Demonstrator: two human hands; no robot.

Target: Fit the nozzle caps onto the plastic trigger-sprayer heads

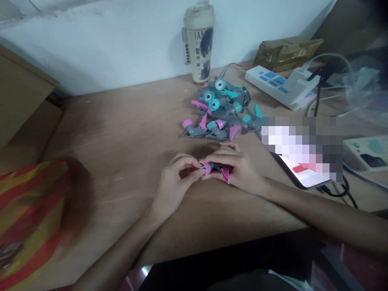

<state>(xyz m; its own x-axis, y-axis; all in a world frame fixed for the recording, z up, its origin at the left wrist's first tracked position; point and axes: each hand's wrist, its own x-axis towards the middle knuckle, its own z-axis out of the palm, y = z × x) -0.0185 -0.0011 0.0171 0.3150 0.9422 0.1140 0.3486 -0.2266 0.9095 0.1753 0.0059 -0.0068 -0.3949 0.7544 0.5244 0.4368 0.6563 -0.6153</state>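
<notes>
Both my hands meet at the middle of the wooden table (pixel 121 133). My right hand (pixel 239 167) is wrapped round a grey spray nozzle (pixel 220 166) with a pink trigger hanging below it. My left hand (pixel 178 182) pinches the nozzle's pink round cap (pixel 207 169) with its fingertips. Just beyond my hands lies a pile of grey spray nozzles (pixel 221 111) with pink and teal caps and triggers.
A beige coffee tumbler (pixel 200 44) stands at the wall behind the pile. A white power strip (pixel 281 87) with cables, a brown parcel (pixel 287 52) and a phone (pixel 303 173) lie to the right. A red-and-yellow bag (pixel 27 218) sits at the left edge.
</notes>
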